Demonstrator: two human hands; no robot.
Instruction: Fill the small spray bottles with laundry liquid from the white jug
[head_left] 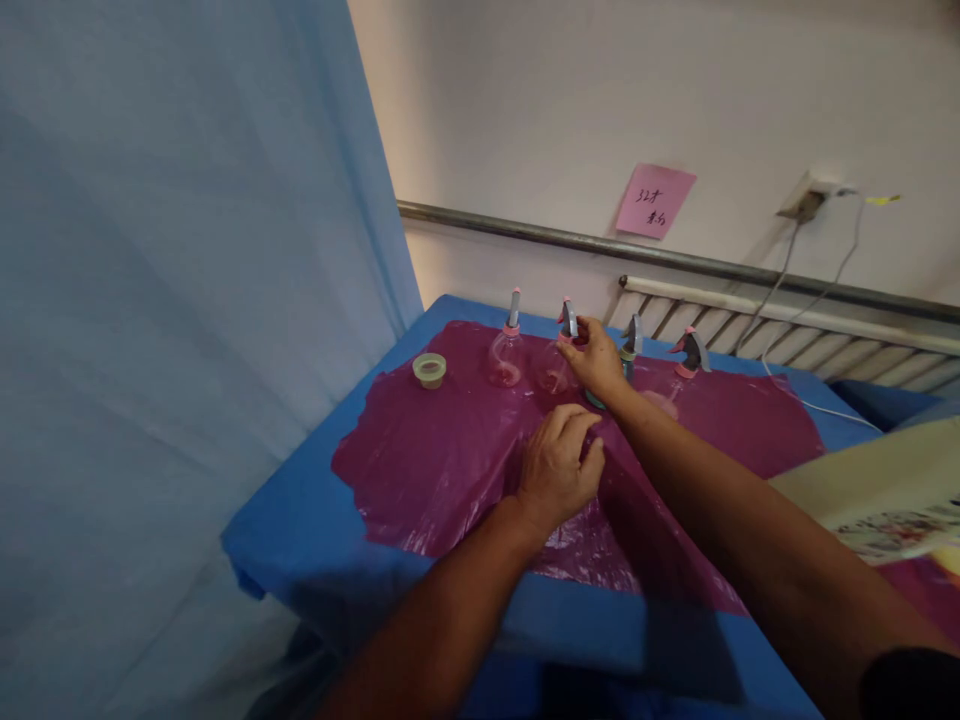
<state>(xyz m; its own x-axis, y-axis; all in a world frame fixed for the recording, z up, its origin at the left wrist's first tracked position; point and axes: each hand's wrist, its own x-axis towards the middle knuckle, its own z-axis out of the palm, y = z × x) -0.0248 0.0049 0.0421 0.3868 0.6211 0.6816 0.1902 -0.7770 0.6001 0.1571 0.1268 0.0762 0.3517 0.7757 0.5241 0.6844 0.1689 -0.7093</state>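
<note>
My right hand (598,362) is at the neck of a clear spray bottle (553,372), its thumb and fingers around the pink collar under the grey trigger head. Nearer to me, my left hand (560,462) hovers over the pink plastic sheet (442,450), fingers curved and apart, holding nothing. Left of the gripped bottle stands another clear spray bottle (507,362) with a pink collar. A green-tinted spray bottle (628,360) is partly hidden behind my right hand. Farther right is a spray bottle with a pink and grey head (688,350), its body partly covered by my forearm.
A small pale green tub (430,371) sits on the sheet's left side. Blue cloth (300,510) covers the table. A blue curtain (187,250) hangs at left. Behind are a metal pipe (510,227), a radiator (825,330), a pink note (655,200) and a plugged-in cable (784,260).
</note>
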